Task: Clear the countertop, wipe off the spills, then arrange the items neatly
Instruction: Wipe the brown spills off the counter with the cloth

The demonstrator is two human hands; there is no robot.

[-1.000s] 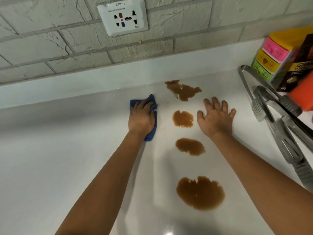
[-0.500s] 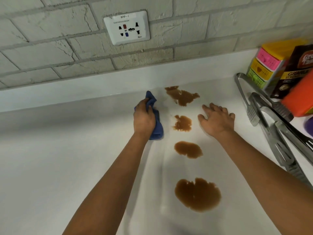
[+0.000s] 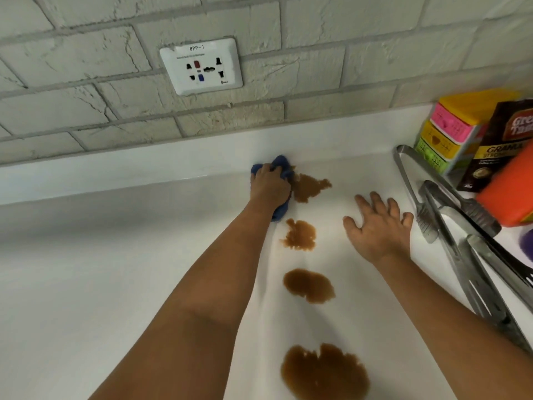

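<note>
White tabletop (image 3: 86,284) under a brick wall. Step in hand: wiping, barely begun. Bottom centre, largest spill (image 3: 324,372) untouched; two smaller spills (image 3: 308,285) above it unwiped. Right hand (image 3: 377,226), centre right, lies flat with fingers spread, holding nothing, near the tongs (image 3: 450,226) at right edge. Upper centre, left hand (image 3: 269,186) grips the blue cloth (image 3: 281,164), touching the farthest spill (image 3: 310,187). Next move, likely: drag cloth rightward through that spill, then work down the row.
</note>
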